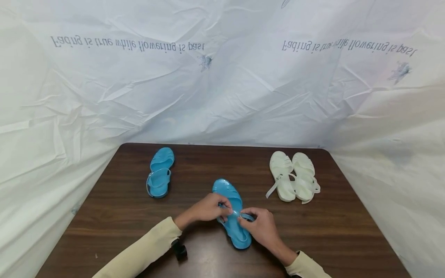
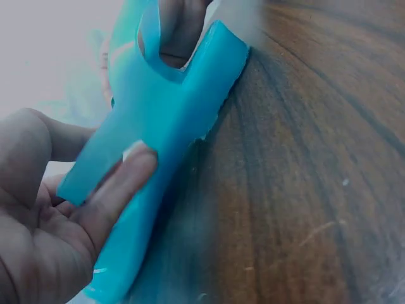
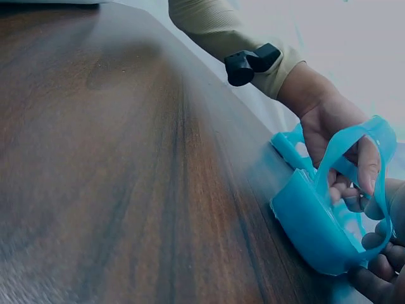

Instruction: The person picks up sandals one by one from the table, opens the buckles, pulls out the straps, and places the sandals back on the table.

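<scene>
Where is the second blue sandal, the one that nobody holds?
In the head view, the loose blue sandal lies on the far left of the wooden table, apart from the blue sandal in both hands, opposite the white pair.

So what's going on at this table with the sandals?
A person works on a blue sandal lying near the front of the wooden table. The left hand and the right hand both pinch its ankle strap over the heel end. A second blue sandal lies untouched at the back left, and a pair of white sandals sits side by side at the back right. A creased white sheet with printed lettering hangs behind the table.
</scene>
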`<state>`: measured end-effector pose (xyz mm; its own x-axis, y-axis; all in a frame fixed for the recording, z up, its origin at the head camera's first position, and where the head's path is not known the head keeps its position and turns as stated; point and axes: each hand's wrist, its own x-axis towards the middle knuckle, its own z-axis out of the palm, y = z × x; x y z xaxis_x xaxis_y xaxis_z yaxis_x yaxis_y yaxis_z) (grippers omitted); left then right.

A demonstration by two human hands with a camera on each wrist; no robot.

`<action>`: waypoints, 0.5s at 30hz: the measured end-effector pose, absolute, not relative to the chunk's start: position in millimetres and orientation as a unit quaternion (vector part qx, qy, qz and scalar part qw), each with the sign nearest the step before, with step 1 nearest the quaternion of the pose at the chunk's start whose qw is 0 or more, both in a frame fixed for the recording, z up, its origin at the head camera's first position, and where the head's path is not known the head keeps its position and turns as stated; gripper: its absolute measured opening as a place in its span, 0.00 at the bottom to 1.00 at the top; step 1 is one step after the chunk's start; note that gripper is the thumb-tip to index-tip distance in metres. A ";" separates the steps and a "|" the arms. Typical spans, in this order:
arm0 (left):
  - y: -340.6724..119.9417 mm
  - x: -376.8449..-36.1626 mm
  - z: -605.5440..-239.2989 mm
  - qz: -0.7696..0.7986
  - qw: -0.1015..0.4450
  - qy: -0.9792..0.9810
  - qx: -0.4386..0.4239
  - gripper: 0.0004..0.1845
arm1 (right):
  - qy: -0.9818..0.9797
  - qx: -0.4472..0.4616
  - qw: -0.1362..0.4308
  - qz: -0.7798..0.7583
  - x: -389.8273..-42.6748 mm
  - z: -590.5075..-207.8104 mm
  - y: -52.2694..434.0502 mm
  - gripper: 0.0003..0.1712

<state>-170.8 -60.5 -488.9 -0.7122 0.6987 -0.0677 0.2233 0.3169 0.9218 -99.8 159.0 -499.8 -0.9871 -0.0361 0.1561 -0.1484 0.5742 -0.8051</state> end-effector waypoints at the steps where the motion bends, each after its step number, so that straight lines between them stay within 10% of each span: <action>1: -60.1 -169.9 -489.0 0.510 0.243 0.772 0.291 0.09 | -0.885 0.051 0.061 0.459 -99.5 -499.6 159.1 0.07; 15: -53.2 -167.0 -490.4 0.519 0.223 0.776 0.280 0.08 | -0.873 0.025 0.069 0.482 -99.7 -502.3 159.9 0.06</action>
<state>-167.0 -53.2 -490.4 -0.7436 0.6664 -0.0548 0.2034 0.3036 0.9308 -99.7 159.9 -502.3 -0.9893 0.0226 0.1440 -0.1098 0.5347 -0.8379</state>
